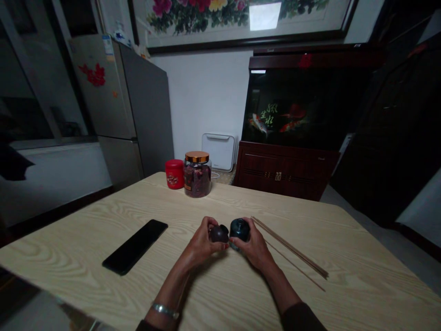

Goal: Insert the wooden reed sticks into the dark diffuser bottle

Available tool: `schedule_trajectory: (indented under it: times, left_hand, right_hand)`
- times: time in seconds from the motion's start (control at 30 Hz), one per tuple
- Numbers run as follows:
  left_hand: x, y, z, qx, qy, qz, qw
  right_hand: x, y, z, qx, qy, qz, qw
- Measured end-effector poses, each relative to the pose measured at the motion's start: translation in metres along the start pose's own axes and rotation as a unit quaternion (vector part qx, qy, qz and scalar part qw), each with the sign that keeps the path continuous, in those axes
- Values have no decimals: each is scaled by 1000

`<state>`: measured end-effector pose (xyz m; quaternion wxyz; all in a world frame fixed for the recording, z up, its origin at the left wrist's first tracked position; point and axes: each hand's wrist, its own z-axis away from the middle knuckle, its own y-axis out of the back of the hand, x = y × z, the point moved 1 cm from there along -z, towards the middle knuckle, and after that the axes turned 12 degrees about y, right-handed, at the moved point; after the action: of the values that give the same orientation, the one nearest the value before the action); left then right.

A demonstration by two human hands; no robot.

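In the head view, your left hand is gripping a dark brown, rounded object between its fingers, and your right hand's fingers are holding a small, glossy dark-teal jar just beside it, over the pale wood-grained table. Thin brown sticks are lying to the right, a flat black phone to the left.

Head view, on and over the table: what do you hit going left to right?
Black phone, red canister, copper-lidded jar, dark rounded object in the left hand, dark glossy vessel in the right hand, thin sticks.
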<state>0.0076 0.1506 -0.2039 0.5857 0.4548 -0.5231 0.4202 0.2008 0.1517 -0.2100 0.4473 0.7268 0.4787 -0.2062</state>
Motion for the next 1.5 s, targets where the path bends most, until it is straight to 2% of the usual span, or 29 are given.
schedule_trajectory:
  times: [0.1, 0.2, 0.37, 0.5, 0.63, 0.77, 0.87, 0.93, 1.0, 1.07, 1.13, 1.23, 1.33, 1.5]
  left_hand:
    - [-6, 2, 10, 45, 14, -111, 993]
    - [-6, 4, 18, 97, 26, -265, 959]
    - [-6, 6, 23, 117, 17, -390, 913]
    - [-7, 5, 26, 115, 20, -411, 904]
    - [2, 6, 31, 102, 24, -366, 925]
    - [24, 4, 20, 106, 1, -316, 943]
    - [43, -10, 5, 100, -44, -360, 927]
    - [49, -26, -2, 70, -60, -413, 906]
    - [50, -43, -3, 24, -56, -459, 886]
    - [46, -58, 1, -12, -46, -489, 871]
    - [39, -68, 8, -30, -44, -503, 862]
    - [30, -75, 15, -36, -59, -508, 858]
    - [26, -75, 16, -29, -80, -522, 849]
    - [29, -70, 13, -18, -89, -570, 816]
  right_hand:
    - [2, -2, 0, 3, -3, 5, 1000]
    - [2, -2, -1, -2, -9, 6, 1000]
    - [1, -2, 0, -4, -9, 9, 1000]
    - [-4, 1, 1, -7, -2, 22, 1000]
    - [-10, 6, 8, -8, -8, 31, 999]
    - [-19, 17, 23, -17, -18, 45, 999]
    - [-25, 35, 36, -31, -32, 60, 997]
    - [-24, 56, 41, -28, -40, 72, 996]
    - [-15, 83, 41, 1, -51, 94, 994]
    - [2, 115, 36, 65, -61, 149, 985]
    - [25, 145, 31, 122, -84, 220, 964]
    - [60, 177, 28, 160, -113, 266, 944]
    - [83, 188, 33, 158, -128, 267, 942]
    - [86, 177, 45, 125, -141, 265, 946]
